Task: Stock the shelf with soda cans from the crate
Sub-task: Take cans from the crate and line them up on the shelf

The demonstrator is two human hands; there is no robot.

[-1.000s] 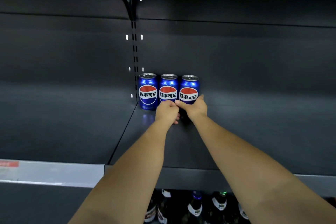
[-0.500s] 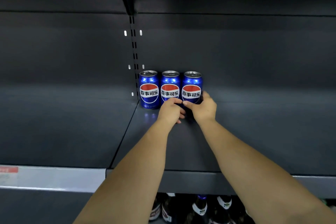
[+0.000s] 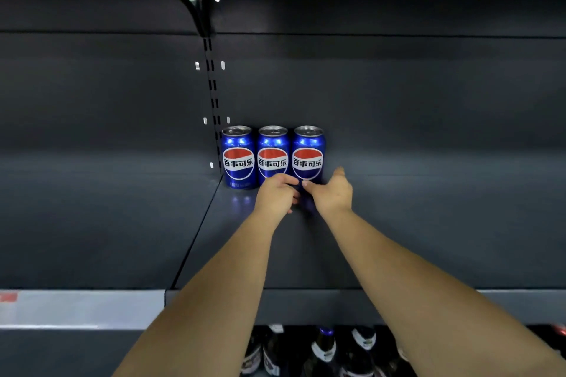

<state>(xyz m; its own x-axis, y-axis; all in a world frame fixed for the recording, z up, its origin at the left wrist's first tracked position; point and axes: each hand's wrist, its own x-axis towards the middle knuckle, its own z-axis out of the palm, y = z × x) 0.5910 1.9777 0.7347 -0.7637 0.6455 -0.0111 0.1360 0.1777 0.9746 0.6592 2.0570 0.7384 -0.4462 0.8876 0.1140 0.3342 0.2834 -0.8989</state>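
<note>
Down at the bottom, dark bottles (image 3: 324, 349) stand on the lower level, below the grey front edge of the shelf (image 3: 428, 239) and the pale price strip (image 3: 82, 309) to its left. Two bare forearms reach in over that edge. The left hand (image 3: 275, 197) sits at the foot of the middle can (image 3: 272, 153) with its fingers (image 3: 292, 199) curled under; I cannot tell whether they grip anything. The right hand (image 3: 332, 194) has its thumb on the lower front of the right can (image 3: 307, 153), its fingers stretched out loosely past the can's right side. The left can (image 3: 238, 156) stands untouched. All three blue soda cans are upright in a tight row at the back of the shelf, labels forward, just beside the slotted upright (image 3: 213, 92). A black bracket (image 3: 190, 0) juts out above.
</note>
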